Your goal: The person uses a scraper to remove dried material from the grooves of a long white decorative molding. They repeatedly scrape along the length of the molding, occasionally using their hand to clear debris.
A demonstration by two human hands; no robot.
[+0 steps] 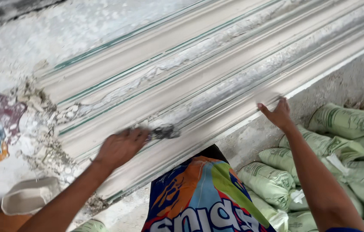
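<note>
A long white plaster cornice moulding [216,64] with ridges and thin green lines lies diagonally across a work table. My left hand [119,146] grips a small tool whose plaster-caked dark end [165,132] touches the moulding's lower ridges; the hand looks blurred. My right hand [278,114] rests with spread fingers on the moulding's near edge, holding nothing.
Stacked pale green sacks [319,167] fill the lower right. Crumbled plaster [40,111] piles at the moulding's left end. A whitish bowl-like container [29,195] sits lower left. A colourful printed cloth [203,197] covers my front, below the table edge.
</note>
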